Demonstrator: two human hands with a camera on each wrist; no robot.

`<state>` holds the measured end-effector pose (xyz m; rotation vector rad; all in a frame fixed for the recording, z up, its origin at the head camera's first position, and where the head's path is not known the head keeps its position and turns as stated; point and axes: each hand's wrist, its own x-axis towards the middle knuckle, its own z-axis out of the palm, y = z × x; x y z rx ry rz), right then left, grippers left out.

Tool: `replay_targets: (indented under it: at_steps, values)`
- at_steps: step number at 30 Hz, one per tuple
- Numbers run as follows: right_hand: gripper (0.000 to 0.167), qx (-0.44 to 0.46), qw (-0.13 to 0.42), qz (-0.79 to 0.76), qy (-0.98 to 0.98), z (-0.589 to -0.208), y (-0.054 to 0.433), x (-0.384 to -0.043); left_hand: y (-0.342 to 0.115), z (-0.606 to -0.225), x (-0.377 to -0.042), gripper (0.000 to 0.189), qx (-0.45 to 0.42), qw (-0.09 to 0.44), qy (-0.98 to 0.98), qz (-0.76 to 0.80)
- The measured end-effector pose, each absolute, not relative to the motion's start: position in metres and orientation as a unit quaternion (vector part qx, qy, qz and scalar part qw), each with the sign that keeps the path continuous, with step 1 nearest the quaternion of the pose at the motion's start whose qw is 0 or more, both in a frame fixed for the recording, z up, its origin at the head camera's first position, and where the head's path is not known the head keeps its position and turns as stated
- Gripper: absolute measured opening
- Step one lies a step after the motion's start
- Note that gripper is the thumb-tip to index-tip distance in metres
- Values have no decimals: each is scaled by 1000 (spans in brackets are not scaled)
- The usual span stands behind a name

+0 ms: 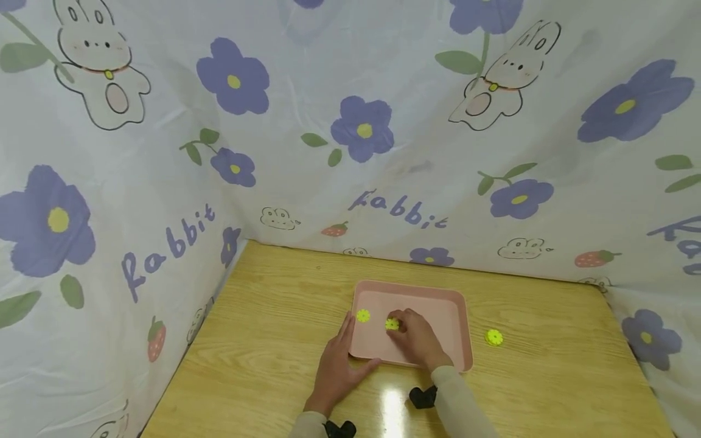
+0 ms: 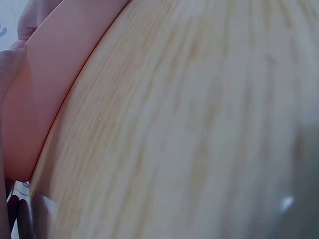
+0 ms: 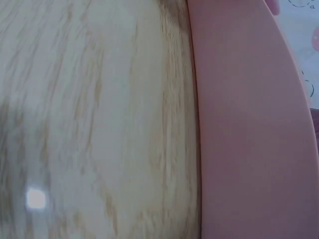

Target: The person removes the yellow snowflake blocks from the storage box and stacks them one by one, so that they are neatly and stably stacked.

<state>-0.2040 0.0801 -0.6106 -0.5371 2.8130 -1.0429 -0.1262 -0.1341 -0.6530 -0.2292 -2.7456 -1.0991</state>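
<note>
A shallow pink tray (image 1: 408, 353) lies on the table. My left hand (image 1: 335, 371) rests against its front left corner, fingers straight along the left side and thumb at the front wall. In the left wrist view the thumb (image 2: 11, 62) touches the tray wall (image 2: 55, 74). Over the inside of the tray, my right hand (image 1: 417, 337) pinches a yellow-green notched plastic disc (image 1: 392, 323) between thumb and fingers. A similar disc (image 1: 363, 316) lies in the tray's left part. Only the tray's outer wall (image 3: 249, 119) fills the right wrist view; the right hand's grip is hidden there.
More yellow-green discs (image 1: 494, 337), seemingly stacked, sit on the wooden table (image 1: 263, 340) to the right of the tray. A white cloth (image 1: 296, 182) printed with rabbits and flowers hangs behind and at both sides of the table.
</note>
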Motion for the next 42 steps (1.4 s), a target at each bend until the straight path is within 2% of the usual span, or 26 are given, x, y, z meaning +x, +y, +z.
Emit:
replay_targets:
  at_steps: [10, 22, 32, 42]
  values:
    - [28, -178, 61, -356, 915, -606, 92, -200, -134, -651, -125, 107, -75, 85, -922, -371]
    - [35, -110, 18, -415, 903, -604, 111, -194, -132, -652, -126, 108, -85, 95, -922, -365]
    - [39, -79, -47, -433, 897, -585, 167, -192, -134, -649, -126, 109, -86, 99, -917, -377]
    - [42, -4, -102, -398, 912, -591, 238, -171, -134, -654, -128, 109, -89, 106, -922, -362]
